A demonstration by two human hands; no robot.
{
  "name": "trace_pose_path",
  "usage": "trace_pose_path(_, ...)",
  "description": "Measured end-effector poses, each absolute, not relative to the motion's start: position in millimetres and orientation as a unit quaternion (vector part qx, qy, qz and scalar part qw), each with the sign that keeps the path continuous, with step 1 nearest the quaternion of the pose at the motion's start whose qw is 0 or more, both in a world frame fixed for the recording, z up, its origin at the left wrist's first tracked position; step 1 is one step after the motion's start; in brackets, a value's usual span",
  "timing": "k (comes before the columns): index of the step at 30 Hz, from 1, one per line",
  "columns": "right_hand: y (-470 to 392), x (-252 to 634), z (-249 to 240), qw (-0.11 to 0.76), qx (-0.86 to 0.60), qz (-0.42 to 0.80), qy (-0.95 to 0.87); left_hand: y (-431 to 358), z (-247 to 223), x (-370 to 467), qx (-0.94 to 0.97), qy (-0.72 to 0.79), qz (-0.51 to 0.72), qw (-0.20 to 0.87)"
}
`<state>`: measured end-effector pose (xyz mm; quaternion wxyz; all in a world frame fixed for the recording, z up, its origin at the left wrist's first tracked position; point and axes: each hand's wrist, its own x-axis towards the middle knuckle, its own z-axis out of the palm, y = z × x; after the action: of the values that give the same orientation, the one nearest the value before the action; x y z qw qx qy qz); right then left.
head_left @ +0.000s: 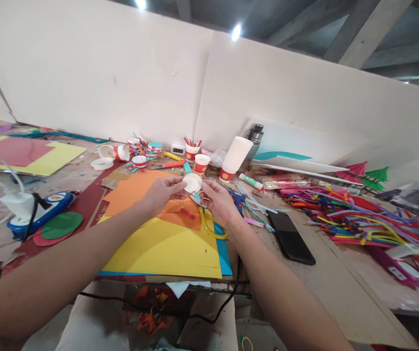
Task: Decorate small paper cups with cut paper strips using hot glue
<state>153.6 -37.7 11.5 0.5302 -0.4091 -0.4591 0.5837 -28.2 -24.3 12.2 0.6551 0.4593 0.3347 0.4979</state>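
Observation:
Between my two hands is a cut-down paper cup (192, 183), its round white side facing me. Blue-green paper strips stick out at its top and bottom. My left hand (165, 191) pinches the left edge, while my right hand (214, 195) grips the right edge with thumb and fingers. Below them lie orange paper (136, 192) and yellow paper (161, 248). The yellow handles of a pair of scissors (209, 226) rest beside my right wrist, partly hidden by it.
Stacked paper cups (236, 156) stand behind my right hand. Rightward are a black phone (291, 239), a glue stick (251, 181) and a heap of pipe cleaners (359, 209). At left lie a blue power strip (46, 209) and a green paper circle (62, 225).

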Motion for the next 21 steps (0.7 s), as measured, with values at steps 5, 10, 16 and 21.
trace_pose_path(5,-29.9,165.2,10.9,0.544,-0.486,0.436,-0.527,-17.6,10.7,-34.4,0.355,0.325,0.536,0.694)
trace_pose_path(10,-32.4,163.1,7.4,0.475,-0.52,0.286,-0.65,-10.7,11.4,-39.4,0.291,0.327,0.543,0.717)
trace_pose_path(16,-50.3,149.6,11.8,0.332,-0.504,0.182,-0.777,-6.3,9.3,-43.4,0.274,0.355,0.544,0.709)
trace_pose_path(21,-57.1,145.7,8.6,0.193,-0.513,0.135,-0.825,-3.2,6.3,-45.9,0.279,0.347,0.558,0.7)
